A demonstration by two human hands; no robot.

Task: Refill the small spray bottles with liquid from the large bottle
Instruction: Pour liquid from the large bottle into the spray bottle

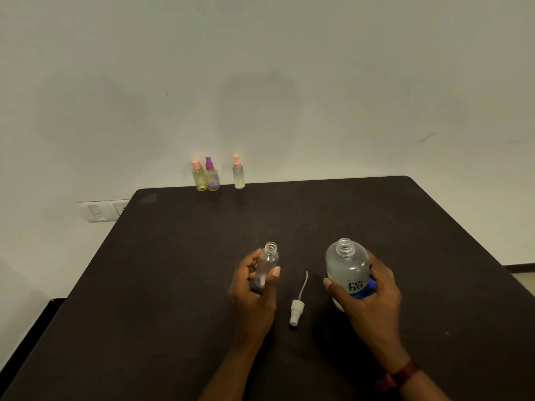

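Head: small bottle (267,266) upright, neck upward

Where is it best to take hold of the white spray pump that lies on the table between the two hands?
Pinch the spray pump at its thick white collar, coming from above with a finger on each long side. It lies flat on the table, so its sides are free; the thin dip tube pointing away would probably bend.

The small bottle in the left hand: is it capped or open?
Open. The small bottle shows a bare threaded neck, and a spray head lies on the table beside it.
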